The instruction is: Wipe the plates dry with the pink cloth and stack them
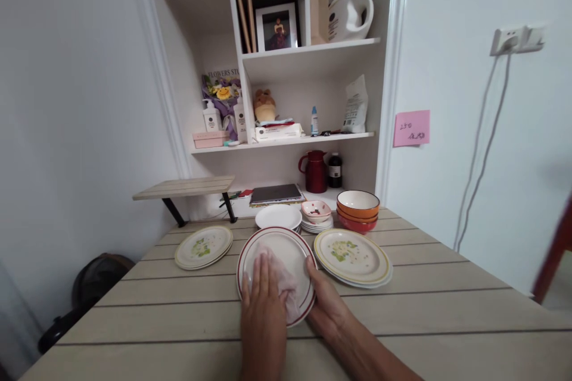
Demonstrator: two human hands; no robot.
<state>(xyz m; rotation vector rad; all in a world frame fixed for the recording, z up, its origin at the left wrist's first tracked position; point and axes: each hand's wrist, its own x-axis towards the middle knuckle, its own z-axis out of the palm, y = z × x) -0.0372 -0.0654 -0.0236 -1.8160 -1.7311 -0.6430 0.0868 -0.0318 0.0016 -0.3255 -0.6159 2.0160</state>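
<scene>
My right hand (328,305) grips the right rim of a round white plate with dark red rings (250,250), its thumb on top and the other fingers underneath. The plate is tilted up toward me. My left hand (264,292) presses a thin pale pink cloth (288,286) against the plate's face, fingers stretched close together over it. Just right of this plate lies a stack of yellow-rimmed plates with a green flower print (357,257). A similar, smaller stack of printed plates (203,248) lies to the left.
Behind the held plate stand white plates (279,216), small dishes (316,211) and stacked orange and red bowls (357,205) on the slatted wooden table (179,315). A raised wooden stand (185,187) is at the back left. A red jug (315,172) stands in the shelf unit.
</scene>
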